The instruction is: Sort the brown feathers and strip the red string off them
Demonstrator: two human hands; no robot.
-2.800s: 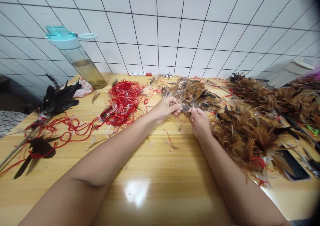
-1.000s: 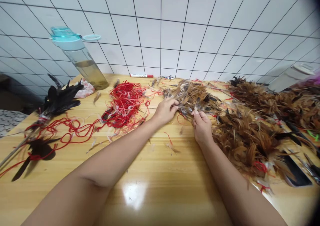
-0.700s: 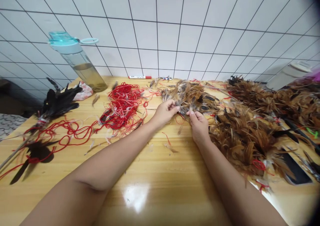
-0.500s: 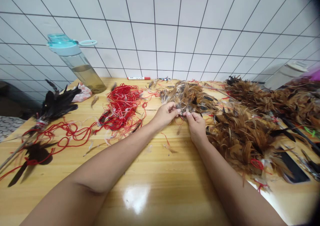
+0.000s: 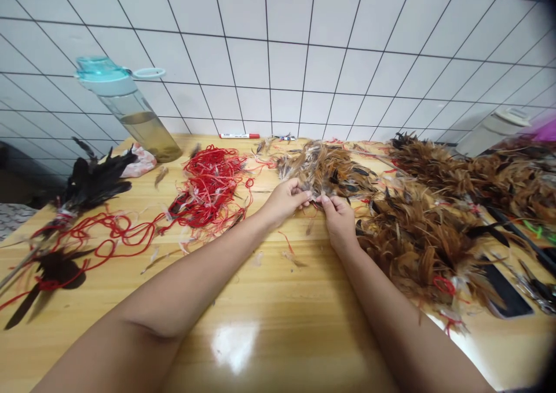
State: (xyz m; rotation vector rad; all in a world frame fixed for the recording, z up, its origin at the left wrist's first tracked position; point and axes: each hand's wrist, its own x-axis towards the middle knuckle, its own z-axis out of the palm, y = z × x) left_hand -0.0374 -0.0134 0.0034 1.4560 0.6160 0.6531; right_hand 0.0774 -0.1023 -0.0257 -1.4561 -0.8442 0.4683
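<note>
My left hand [image 5: 285,201] and my right hand [image 5: 338,218] meet at the near side of a loose pile of brown feathers [image 5: 324,164]. Thumb and finger of each hand are pinched together, the fingertips close to each other. Between them is a small greyish feather [image 5: 314,198], mostly covered by the fingers. Left of my hands lies a tangled heap of red cord [image 5: 212,179]. A dense brown feather bundle [image 5: 417,231] with red ties lies just right of my right hand.
A water bottle [image 5: 139,115] stands at the back left, near black feathers tied to a stick [image 5: 93,179]. A red marker [image 5: 238,136] lies by the tiled wall. On the right are a phone [image 5: 506,289], scissors [image 5: 536,283] and more feather bundles [image 5: 460,167].
The view has shifted slightly, so things appear a little further left. Both hands keep their pinch at the feather pile, with hardly any movement.
</note>
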